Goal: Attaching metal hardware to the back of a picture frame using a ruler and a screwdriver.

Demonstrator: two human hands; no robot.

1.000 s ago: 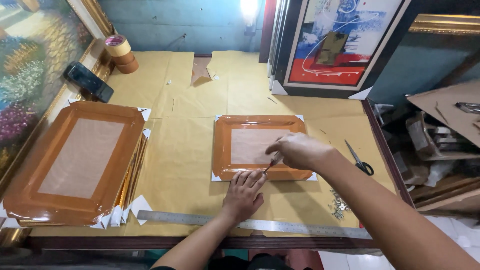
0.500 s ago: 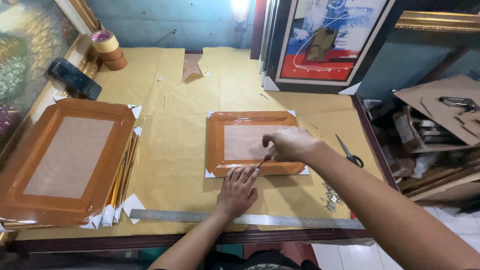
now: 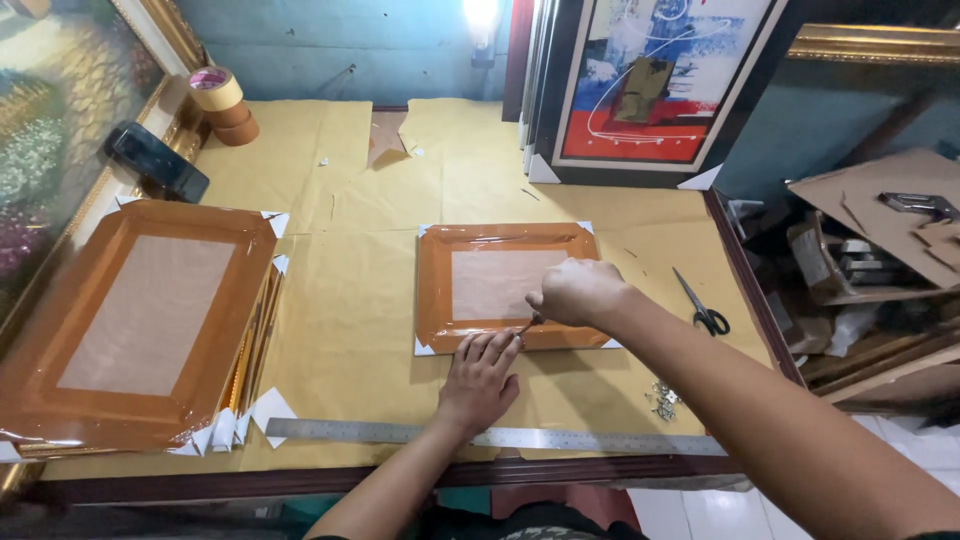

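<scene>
A small picture frame [image 3: 470,245], its back taped in brown, lies face down on the paper-covered table [image 3: 350,330]. My left hand [image 3: 482,375] rests flat, fingers spread, on the frame's near edge. My right hand [image 3: 575,293] is closed around a thin tool [image 3: 527,324] whose tip meets the frame's lower edge just above the left fingers.
A larger stack of taped frames [image 3: 150,320] lies at the left. A steel ruler [image 3: 560,438] runs along the table's front edge. Scissors [image 3: 702,305] and a pile of small metal pieces [image 3: 663,400] sit at the right. Tape rolls [image 3: 225,103] stand at the back left; framed paintings [image 3: 650,85] lean behind.
Both hands stay on the small frame's lower edge. The view has shifted slightly; the hands have hardly moved.
</scene>
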